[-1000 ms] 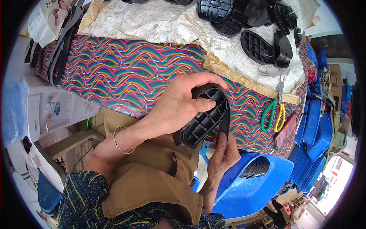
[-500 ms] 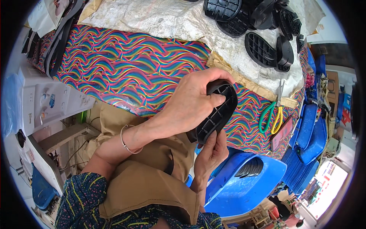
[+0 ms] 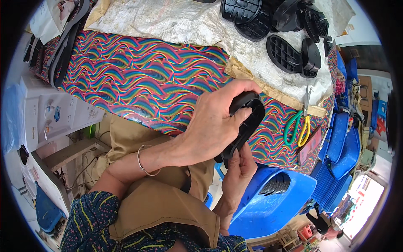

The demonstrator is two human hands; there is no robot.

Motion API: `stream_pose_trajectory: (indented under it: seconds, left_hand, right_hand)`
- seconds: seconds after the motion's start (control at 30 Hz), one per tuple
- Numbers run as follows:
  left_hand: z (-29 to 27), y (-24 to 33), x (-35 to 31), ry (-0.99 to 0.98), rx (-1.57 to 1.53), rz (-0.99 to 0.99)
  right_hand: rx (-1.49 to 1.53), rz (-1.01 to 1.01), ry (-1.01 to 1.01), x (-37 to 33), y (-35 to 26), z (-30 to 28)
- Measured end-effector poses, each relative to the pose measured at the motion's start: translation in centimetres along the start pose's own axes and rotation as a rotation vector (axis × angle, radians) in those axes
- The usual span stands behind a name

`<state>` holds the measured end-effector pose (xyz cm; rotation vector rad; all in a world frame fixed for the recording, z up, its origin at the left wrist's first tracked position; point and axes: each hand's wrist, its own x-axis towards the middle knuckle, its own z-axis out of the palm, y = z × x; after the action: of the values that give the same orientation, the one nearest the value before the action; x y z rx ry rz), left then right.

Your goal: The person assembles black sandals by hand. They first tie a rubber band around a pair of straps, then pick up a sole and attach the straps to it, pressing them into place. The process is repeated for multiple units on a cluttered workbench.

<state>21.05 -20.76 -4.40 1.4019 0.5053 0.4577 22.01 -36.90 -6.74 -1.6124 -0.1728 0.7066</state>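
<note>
Both hands hold a black shoe sole (image 3: 253, 119) above the front edge of the patterned table. My left hand (image 3: 216, 122) wraps over its far end, fingers behind it and thumb pressing on the hollow inner side. At the near end, my right hand (image 3: 239, 170) pinches the rim between thumb and fingers. The sole stands tilted, so its inside shows only at a slant. My left fingertips are hidden behind it.
On a white woven sack (image 3: 168, 21) lie several black soles (image 3: 284, 53) with gridded undersides. Scissors (image 3: 300, 122) with green and yellow handles lie at the right, beside a reddish flat object (image 3: 310, 147). Below stands a blue bin (image 3: 289, 206) holding dark curved pieces (image 3: 275, 185). Black strips (image 3: 63, 54) hang far left.
The sole has shifted slightly right and turned, so less of its ribbed inside shows. Both hands have moved with it, keeping their hold.
</note>
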Motion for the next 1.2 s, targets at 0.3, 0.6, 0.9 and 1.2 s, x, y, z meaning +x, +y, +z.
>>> stream_pose_trajectory:
  seconds: [0.3, 0.6, 0.9, 1.2]
  left_hand:
    - [0.8, -0.6, -0.8, 0.032, 0.154, 0.376]
    - [0.1, -0.9, -0.8, 0.019, 0.234, 0.662]
    - [-2.0, -1.8, -0.6, 0.015, -0.179, 0.316]
    - [-1.7, -2.4, -2.2, 0.162, 0.119, 0.473]
  right_hand:
    - [0.116, 0.016, -0.208, 0.3, -0.1, -2.3]
    - [0.219, 0.092, -0.13, -0.6, -1.4, -1.4]
    - [0.613, -0.067, -0.173, 0.9, -1.6, 0.0]
    - [-0.017, -0.139, 0.099, 1.1, -0.6, 0.7]
